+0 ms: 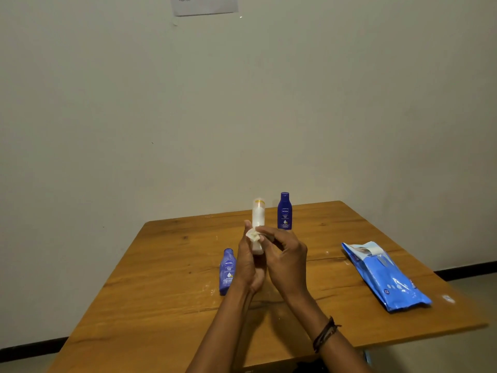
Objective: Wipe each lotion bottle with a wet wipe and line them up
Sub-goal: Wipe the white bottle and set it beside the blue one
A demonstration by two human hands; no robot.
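My left hand (248, 261) grips the lower part of a slim white lotion bottle (258, 212), held upright above the wooden table (166, 278). A crumpled white wet wipe (252, 235) is pinched in my right hand (286, 255) and pressed against the bottle's middle. One dark blue lotion bottle (284, 211) stands upright near the table's far edge, just right of the white one. A lighter blue lotion bottle (227, 271) stands closer to me, partly hidden behind my left hand.
A blue pack of wet wipes (387, 275) lies on the right side of the table, its flap peeled back. A bare wall rises behind the table, with a paper sheet (204, 5) stuck high up. Dark bands circle my right wrist (324, 333).
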